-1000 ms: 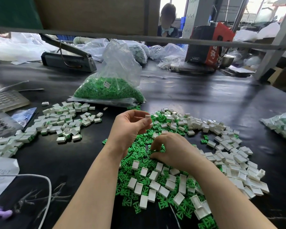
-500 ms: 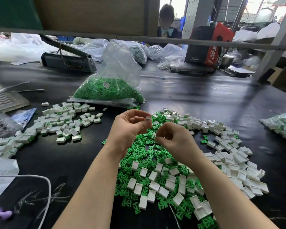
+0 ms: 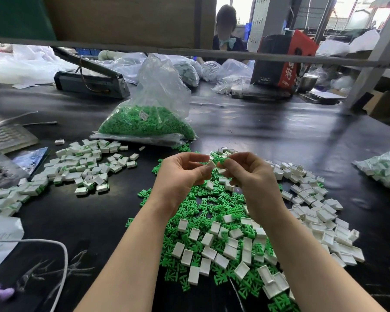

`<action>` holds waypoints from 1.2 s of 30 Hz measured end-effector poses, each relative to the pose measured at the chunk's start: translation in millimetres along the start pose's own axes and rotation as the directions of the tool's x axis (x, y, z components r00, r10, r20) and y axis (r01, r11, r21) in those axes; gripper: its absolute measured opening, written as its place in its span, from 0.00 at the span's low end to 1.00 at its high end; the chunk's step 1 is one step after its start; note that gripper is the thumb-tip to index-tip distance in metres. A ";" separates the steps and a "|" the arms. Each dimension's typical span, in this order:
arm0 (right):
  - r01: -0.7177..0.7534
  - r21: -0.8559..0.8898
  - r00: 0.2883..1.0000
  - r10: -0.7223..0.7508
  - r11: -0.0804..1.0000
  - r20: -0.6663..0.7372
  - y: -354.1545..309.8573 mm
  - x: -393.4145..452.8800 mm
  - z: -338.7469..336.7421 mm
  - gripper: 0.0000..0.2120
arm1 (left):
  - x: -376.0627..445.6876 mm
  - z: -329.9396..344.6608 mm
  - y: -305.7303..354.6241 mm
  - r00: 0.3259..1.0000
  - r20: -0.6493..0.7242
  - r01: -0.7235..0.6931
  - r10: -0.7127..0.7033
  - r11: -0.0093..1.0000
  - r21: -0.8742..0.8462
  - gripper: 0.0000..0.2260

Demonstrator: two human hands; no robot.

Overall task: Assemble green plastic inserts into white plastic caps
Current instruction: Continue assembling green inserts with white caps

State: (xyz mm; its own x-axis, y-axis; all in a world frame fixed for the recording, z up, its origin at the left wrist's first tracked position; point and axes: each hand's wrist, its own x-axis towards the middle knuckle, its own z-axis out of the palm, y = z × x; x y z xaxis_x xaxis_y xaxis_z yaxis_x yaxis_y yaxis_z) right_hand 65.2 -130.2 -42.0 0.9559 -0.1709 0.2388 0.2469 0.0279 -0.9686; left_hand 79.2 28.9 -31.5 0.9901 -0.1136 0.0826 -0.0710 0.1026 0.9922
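Left hand (image 3: pixel 182 176) pinches white cap (image 3: pixel 211 164); right hand (image 3: pixel 249 174) pinches green insert (image 3: pixel 223 160)

Factory workbench (image 3: pixel 268 131); bagged parts (image 3: pixel 144 124)

Two hands worked at centre. One bag of green inserts (image 3: pixel 144 122) lay at twelve o'clock. Loose white caps (image 3: pixel 320 212) and green inserts (image 3: pixel 189 208) were too many to count.
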 end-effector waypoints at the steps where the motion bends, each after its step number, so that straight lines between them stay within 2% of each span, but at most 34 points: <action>1: 0.000 0.009 1.000 0.000 1.000 -0.010 0.5 0.5 0.0 0.02 | 0.0 0.7 -0.2 1.000 0.002 0.002 -0.002 1.000 0.017 0.09; 10: -0.001 0.001 1.000 0.001 1.000 -0.009 1.9 0.7 0.7 0.02 | -0.3 1.5 -1.9 1.000 0.027 -0.018 0.016 0.998 0.064 0.09; 16: -0.064 0.016 0.996 0.063 0.998 0.068 0.8 -1.0 -0.7 0.03 | -0.9 -0.5 -1.1 0.999 0.029 -0.041 0.039 0.997 0.062 0.09; 21: 0.027 -0.147 0.985 -0.002 0.989 0.171 -0.8 -0.4 -4.3 0.02 | -0.7 -2.8 0.2 0.996 0.036 -0.088 0.084 0.989 0.117 0.06; 25: 0.073 -0.375 0.953 0.046 0.924 0.299 0.5 -1.3 -7.3 0.10 | -1.1 -4.2 0.8 0.993 0.061 -0.105 0.097 0.983 0.153 0.05; 28: 0.099 -0.408 0.936 0.055 0.908 0.349 -1.0 -1.4 -7.9 0.14 | -0.7 -5.0 -0.9 0.994 0.088 -0.085 0.067 0.974 0.209 0.04; 32: 0.112 -0.447 0.930 0.065 0.888 0.363 -1.6 -0.6 -8.8 0.14 | -1.3 -3.1 -3.8 0.994 0.112 -0.013 -0.008 0.982 0.187 0.03; 36: 0.093 -0.464 0.911 0.113 0.881 0.397 -0.4 -1.1 -8.3 0.14 | -2.1 -3.4 -3.2 0.992 0.122 -0.024 -0.004 0.975 0.222 0.02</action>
State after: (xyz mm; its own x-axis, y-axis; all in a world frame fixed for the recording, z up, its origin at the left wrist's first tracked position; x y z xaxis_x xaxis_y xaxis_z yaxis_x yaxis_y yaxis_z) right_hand 62.8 -138.2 -42.4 0.9617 0.2383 0.1356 0.2328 -0.4486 -0.8629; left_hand 77.8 32.2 -35.2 0.9681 -0.2339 0.0897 -0.1194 -0.1165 0.9860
